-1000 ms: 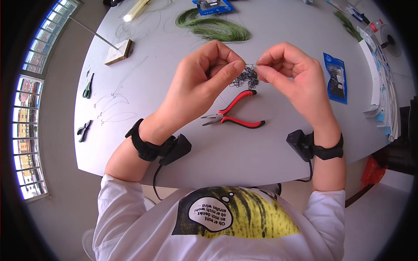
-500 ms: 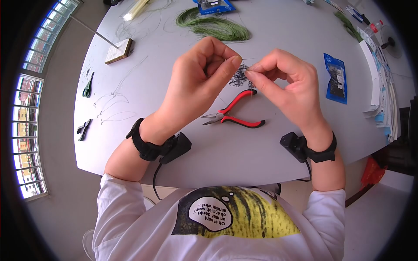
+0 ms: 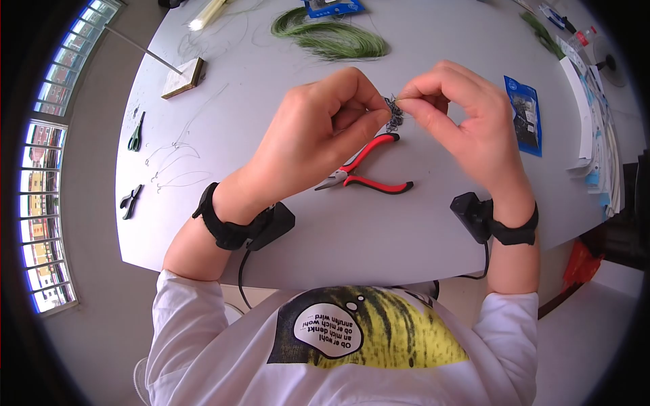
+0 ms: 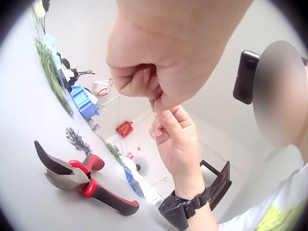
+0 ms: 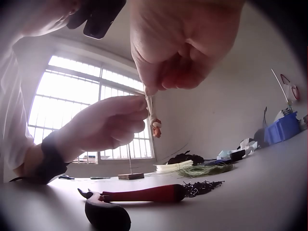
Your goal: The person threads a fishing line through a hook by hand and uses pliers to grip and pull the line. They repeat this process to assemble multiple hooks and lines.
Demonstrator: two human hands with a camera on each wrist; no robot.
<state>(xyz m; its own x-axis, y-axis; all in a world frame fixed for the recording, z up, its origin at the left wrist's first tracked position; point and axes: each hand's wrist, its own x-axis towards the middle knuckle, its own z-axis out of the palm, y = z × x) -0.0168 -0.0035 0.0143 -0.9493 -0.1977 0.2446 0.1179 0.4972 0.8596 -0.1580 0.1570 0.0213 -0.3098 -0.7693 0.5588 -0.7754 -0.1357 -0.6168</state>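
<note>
Both hands are raised above the table, fingertips close together. My left hand (image 3: 321,128) pinches a very thin line between thumb and forefinger, its other fingers curled in. Just to its right, my right hand (image 3: 467,122) also pinches the thin line at its fingertips; the fingers mostly hide it. Behind the fingertips lies a heap of small dark hooks (image 3: 395,120), partly covered in the head view. Red-handled pliers (image 3: 379,187) lie spread on the table below the hands, their jaws partly behind the left hand. The left wrist view shows these pliers (image 4: 89,185) beside the hooks (image 4: 77,139).
A coil of green strands (image 3: 338,37) lies at the back, and a blue packet (image 3: 529,122) at right. On the left are green-handled scissors (image 3: 136,137), black scissors (image 3: 131,201), loose lines with hooks (image 3: 179,152) and a wooden block (image 3: 181,81) bearing a rod.
The right hand moved left and down toward the left fingertips, then back up and right. The left hand has shifted right and slightly down, now covering part of the pliers and hooks.
</note>
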